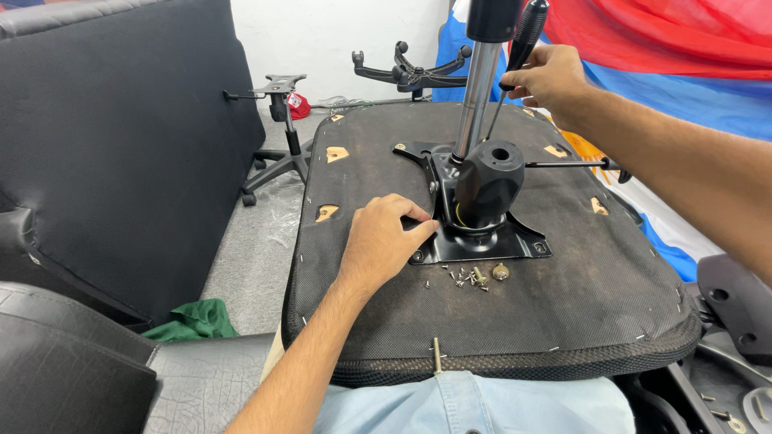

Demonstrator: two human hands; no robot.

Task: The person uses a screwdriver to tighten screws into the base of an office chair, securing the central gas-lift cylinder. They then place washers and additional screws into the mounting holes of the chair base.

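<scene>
Head view: left hand (384, 241) presses flat on the metal plate (482, 241) mid-seat (563, 305); right hand (547, 76) pinches 1 screwdriver (515, 56) (shaft slanting down toward the plate), nearer the far edge.

Upturned black seat base (563, 297) across the lap, black metal mechanism plate (482, 241) bolted at centre, black-handled screwdriver (515, 60) tilted at 1 o'clock
</scene>
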